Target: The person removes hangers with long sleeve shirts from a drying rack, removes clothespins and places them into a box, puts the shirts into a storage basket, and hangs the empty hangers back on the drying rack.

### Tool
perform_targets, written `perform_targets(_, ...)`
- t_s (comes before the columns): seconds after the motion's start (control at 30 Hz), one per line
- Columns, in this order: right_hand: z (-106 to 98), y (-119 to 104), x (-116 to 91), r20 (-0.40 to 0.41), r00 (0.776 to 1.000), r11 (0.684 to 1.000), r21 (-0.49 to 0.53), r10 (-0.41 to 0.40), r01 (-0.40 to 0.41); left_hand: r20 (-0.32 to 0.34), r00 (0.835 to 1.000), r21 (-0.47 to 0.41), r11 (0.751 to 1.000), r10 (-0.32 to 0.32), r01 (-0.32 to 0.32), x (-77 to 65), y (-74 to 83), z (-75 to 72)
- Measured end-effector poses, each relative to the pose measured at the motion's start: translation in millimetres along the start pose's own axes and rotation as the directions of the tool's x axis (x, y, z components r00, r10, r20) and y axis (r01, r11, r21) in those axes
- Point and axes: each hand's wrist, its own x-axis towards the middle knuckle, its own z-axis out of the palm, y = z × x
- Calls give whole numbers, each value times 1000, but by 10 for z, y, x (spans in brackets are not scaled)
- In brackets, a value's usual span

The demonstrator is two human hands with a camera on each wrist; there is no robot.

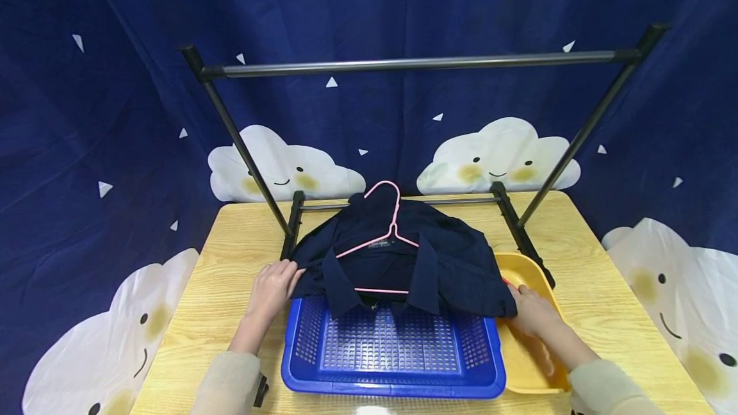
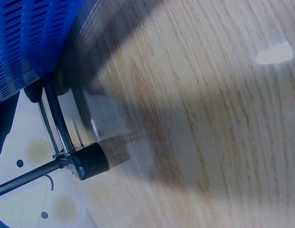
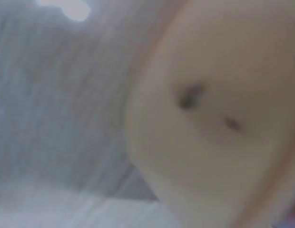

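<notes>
A navy collared shirt (image 1: 467, 268) lies spread over the back part of a blue perforated basket (image 1: 392, 388), its collar toward me. Inside the neck opening sits a pink hanger (image 1: 394, 228), with its hook standing out above the collar. My left hand (image 1: 271, 290) pinches the shirt's left edge beside the basket. At the opposite edge, my right hand (image 1: 535, 314) grips the cloth over a yellow basin (image 1: 521, 364). Something red shows by the right fingertips, mostly hidden. The right wrist view is blurred; the left wrist view shows the basket's side and the tabletop.
Behind the shirt stands a dark metal rack, its horizontal rail (image 1: 403, 65) high above the wooden table (image 1: 242, 229). The rack's feet (image 1: 519, 235) rest on the tabletop at both sides. A navy curtain (image 1: 369, 11) with clouds hangs behind and around the table.
</notes>
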Motion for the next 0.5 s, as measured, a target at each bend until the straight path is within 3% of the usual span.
perform_targets(0.13, -208, 5, 53, -2, 1000, 999, 24, -27, 27, 3, 1000, 2, 1000, -1, 1, -5, 1, -1)
perform_targets(0.3, -577, -77, 189, -98, 994, 997, 52, -51, 56, -11, 1000, -2, 1000, 1, -1, -6, 2, 1)
perform_targets(0.4, -757, -173, 274, -203, 977, 993, 84, -61, 79, -14, 1000, 0, 1000, 3, -3, -2, 6, -2)
perform_targets(0.5, -879, -317, 351, -317, 944, 984, 118, -87, 130, -11, 1000, 1, 1000, 4, -4, 4, 12, -9)
